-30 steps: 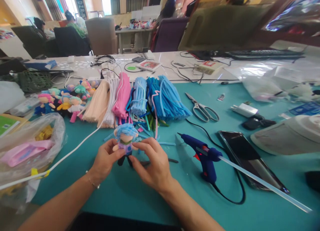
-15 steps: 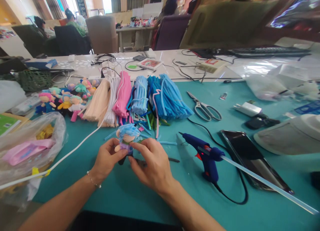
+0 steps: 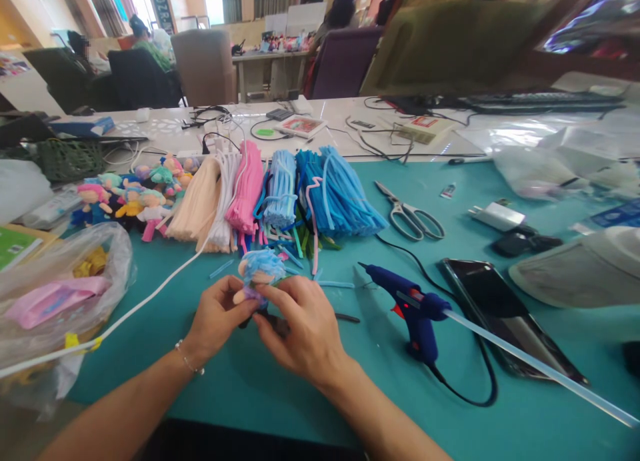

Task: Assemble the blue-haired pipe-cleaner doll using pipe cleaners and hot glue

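Observation:
A small doll (image 3: 261, 268) with fuzzy blue hair, a lilac top and dark lower part is held upright, leaning a little, above the green mat. My left hand (image 3: 220, 314) pinches its body from the left. On the other side, my right hand (image 3: 305, 321) has its index finger against the doll just under the head, with the thumb lower down by the dark part. Some of the doll's body is hidden by my fingers. Behind it lie bundles of blue pipe cleaners (image 3: 345, 194), pink ones (image 3: 243, 194) and peach ones (image 3: 197, 204).
Right of my hands lie a blue glue gun (image 3: 417, 308) with a long glue stick, a phone (image 3: 505, 314) and scissors (image 3: 410, 214). At left are finished dolls (image 3: 135, 198) and a plastic bag (image 3: 65, 294). A white cable (image 3: 165, 288) crosses the mat. People sit beyond.
The doll has turned and tilted slightly to the right between my hands, its head shifting a little right. My right fingers have shifted slightly; both hands still hold it.

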Demonstrator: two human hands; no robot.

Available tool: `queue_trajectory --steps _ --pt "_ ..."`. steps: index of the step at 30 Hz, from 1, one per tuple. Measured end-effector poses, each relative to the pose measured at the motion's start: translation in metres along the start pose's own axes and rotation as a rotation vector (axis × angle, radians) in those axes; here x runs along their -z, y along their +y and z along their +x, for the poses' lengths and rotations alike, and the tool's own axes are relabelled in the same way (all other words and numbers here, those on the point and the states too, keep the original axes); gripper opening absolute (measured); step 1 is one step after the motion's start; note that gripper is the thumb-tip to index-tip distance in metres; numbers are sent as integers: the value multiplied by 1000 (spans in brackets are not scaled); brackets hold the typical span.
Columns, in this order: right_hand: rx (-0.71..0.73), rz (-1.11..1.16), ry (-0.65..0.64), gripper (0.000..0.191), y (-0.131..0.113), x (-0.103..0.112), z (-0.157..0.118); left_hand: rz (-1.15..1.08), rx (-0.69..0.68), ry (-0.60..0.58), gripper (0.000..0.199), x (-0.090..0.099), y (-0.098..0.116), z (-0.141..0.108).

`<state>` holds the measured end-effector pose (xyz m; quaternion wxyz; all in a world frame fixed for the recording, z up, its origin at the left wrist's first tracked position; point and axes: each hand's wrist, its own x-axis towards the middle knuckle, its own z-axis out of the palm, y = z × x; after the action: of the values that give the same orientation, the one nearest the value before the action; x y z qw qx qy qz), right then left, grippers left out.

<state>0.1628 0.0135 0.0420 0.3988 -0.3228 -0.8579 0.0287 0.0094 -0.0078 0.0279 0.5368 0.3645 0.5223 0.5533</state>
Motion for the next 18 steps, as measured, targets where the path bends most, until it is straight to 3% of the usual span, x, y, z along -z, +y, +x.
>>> queue_trajectory --steps 9,15,18 --pt "-1 -57 -29 20 -1 0 2 6 12 5 38 1 0 -1" --pt "-114 250 93 23 4 3 2 -94 13 50 36 4 -7 2" --pt "-170 279 143 17 7 4 2 -161 28 53 32 7 -11 4"
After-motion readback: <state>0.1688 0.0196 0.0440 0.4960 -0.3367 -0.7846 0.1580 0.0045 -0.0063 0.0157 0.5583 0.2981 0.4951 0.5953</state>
